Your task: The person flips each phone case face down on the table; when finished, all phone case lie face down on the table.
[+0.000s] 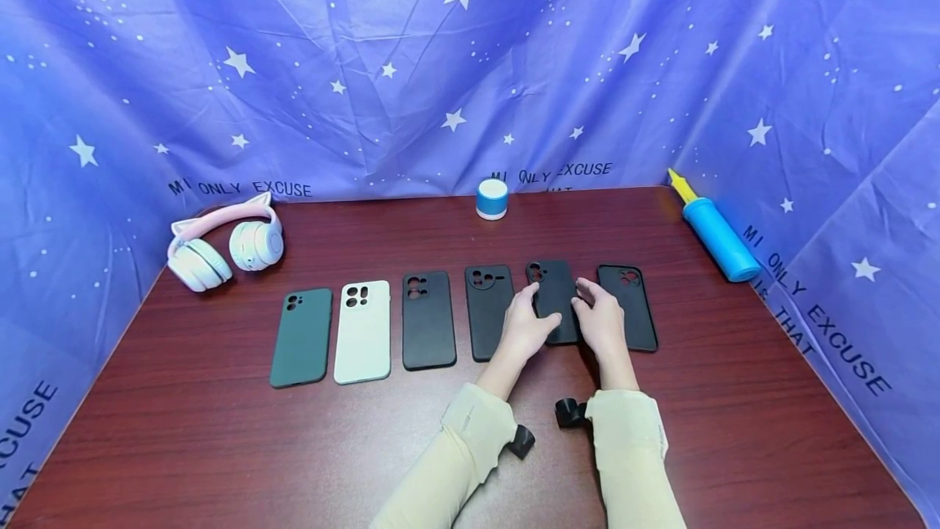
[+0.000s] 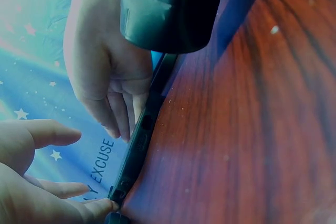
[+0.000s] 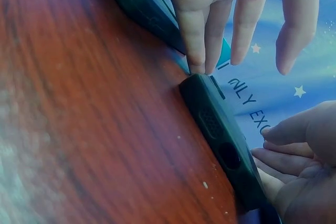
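Observation:
A black phone case lies back up between my hands, with its camera cutouts at the upper left. My left hand is at its left edge, fingers extended and thumb over the lower part. In the left wrist view, fingertips of the left hand touch the case. On the right edge is my right hand. The right wrist view has one finger of the right hand against the corner of the case, its other fingers apart. Neither hand curls round the case.
Leftward lie a green case, a white case and black cases. Another black case is beside the right hand. Headphones, a blue-and-white cylinder and a blue pump stand farther back.

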